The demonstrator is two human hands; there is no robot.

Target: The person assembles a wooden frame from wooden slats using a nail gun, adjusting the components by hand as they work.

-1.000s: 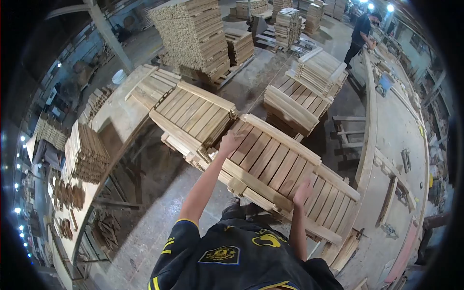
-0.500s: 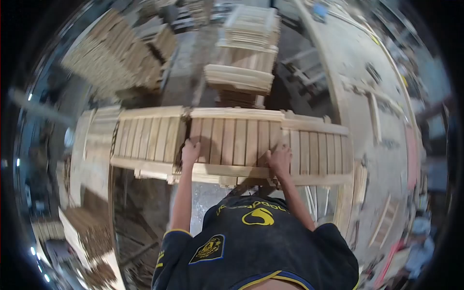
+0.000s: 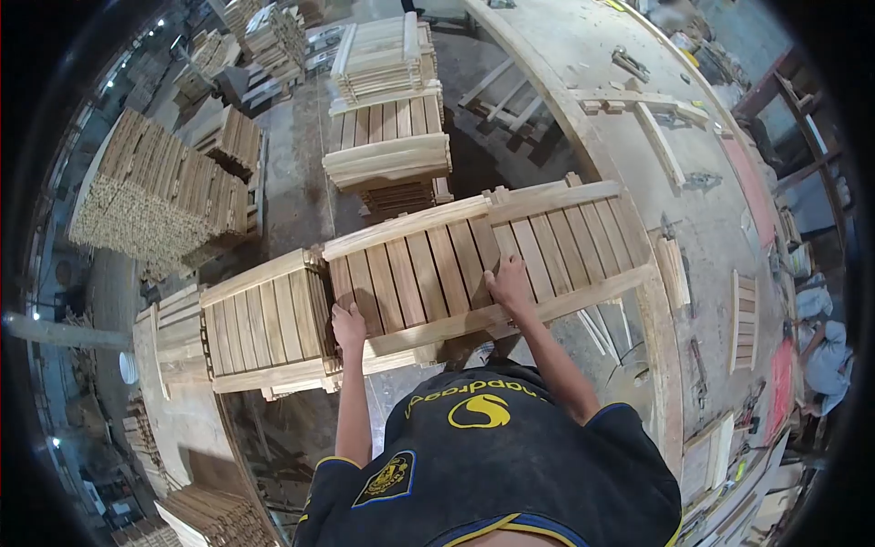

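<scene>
1. We had both hands flat on a slatted wooden panel (image 3: 474,260), the left hand (image 3: 348,326) on the slats near its left end and the right hand (image 3: 510,284) nearer its middle, just above the near rail.
2. Our fingers (image 3: 504,267) lay spread and released on the wood, pressing down rather than clenched or wrapped round anything.
3. The slatted wooden panel rested with its right end on the edge of the long bench (image 3: 638,155) and its left end touching a second slatted panel (image 3: 264,324), which sat lower and to its left.
4. We judged the step in hand to be sliding or settling the panel into line, since it was held by flat palms only.
5. The next move, as we judged it, called for even pressure from both palms so the panel stayed square and did not tip off its supports.
6. Beyond the slatted wooden panel stood a stack of finished panels (image 3: 387,100) on the concrete floor (image 3: 296,173).
7. Far to its left rose a tall pile of cut timber (image 3: 155,196).
8. To its right the long bench carried loose wooden strips (image 3: 661,141) and small tools we could not identify.
</scene>
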